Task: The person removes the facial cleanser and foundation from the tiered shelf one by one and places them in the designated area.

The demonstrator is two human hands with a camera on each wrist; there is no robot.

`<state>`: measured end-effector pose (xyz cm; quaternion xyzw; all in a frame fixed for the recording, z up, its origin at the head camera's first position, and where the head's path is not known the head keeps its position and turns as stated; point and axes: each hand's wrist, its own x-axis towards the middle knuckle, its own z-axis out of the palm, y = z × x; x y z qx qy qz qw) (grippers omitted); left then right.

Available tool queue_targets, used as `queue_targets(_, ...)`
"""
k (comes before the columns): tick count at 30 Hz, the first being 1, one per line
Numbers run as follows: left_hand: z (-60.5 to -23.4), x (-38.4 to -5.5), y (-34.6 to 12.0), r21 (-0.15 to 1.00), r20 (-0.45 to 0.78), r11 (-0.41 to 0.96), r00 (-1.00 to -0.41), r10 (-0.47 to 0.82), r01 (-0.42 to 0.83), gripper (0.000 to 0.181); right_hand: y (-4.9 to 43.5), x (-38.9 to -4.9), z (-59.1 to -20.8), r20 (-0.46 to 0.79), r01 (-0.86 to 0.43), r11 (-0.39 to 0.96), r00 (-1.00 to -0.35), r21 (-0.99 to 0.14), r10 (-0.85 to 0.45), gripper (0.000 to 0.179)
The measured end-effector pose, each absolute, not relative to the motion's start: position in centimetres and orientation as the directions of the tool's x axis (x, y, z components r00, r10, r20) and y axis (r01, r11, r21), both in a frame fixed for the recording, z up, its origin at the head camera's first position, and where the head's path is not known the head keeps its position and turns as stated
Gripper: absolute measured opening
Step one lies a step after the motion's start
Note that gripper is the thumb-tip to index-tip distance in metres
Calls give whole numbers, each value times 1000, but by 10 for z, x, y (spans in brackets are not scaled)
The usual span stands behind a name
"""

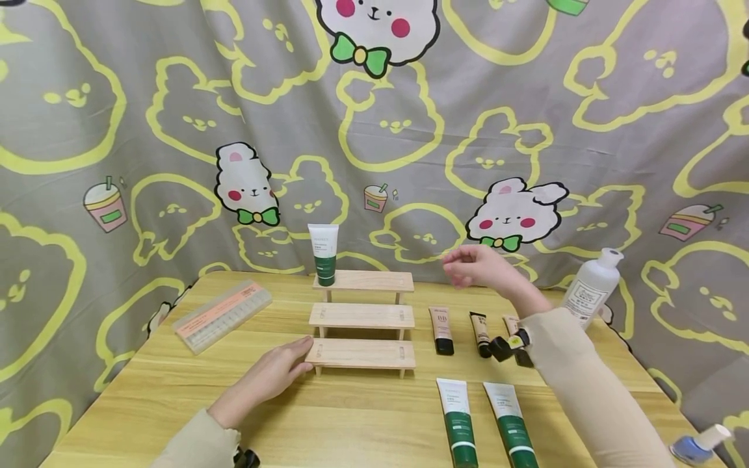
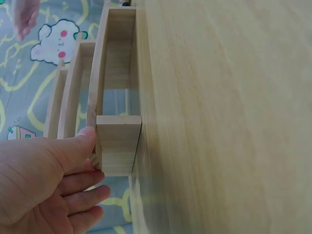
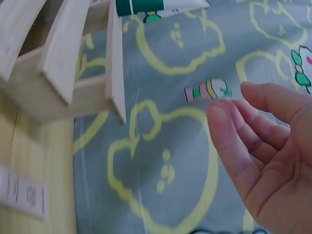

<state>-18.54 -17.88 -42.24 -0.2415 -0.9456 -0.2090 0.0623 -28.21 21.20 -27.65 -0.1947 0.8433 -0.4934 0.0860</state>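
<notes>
A three-step wooden display stand (image 1: 361, 353) stands mid-table. My left hand (image 1: 275, 370) is at the left end of its lowest step, and in the left wrist view the thumb (image 2: 80, 146) and fingers pinch the board's end. On the top step, at its left, a white and green squeeze tube (image 1: 324, 257) stands upright on its cap. My right hand (image 1: 480, 266) is raised to the right of the top step, fingers loosely bent, with nothing in it. In the right wrist view that hand (image 3: 265, 141) shows a gap between thumb and fingers.
Two green and white tubes (image 1: 456, 419) lie at front right. Behind them lie a pink BB tube (image 1: 441, 328), a small black-capped tube (image 1: 481, 331) and another partly hidden tube. A white bottle (image 1: 591, 286) and nail polish (image 1: 699, 445) stand right; a flat box (image 1: 222, 315) lies left.
</notes>
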Motion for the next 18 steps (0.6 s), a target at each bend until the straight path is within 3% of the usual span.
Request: queue_targets(18, -422, -186, -179, 357, 219, 792, -869, 444, 495, 47, 102, -304, -242, 213, -420, 380, -852, -824, -478, 25)
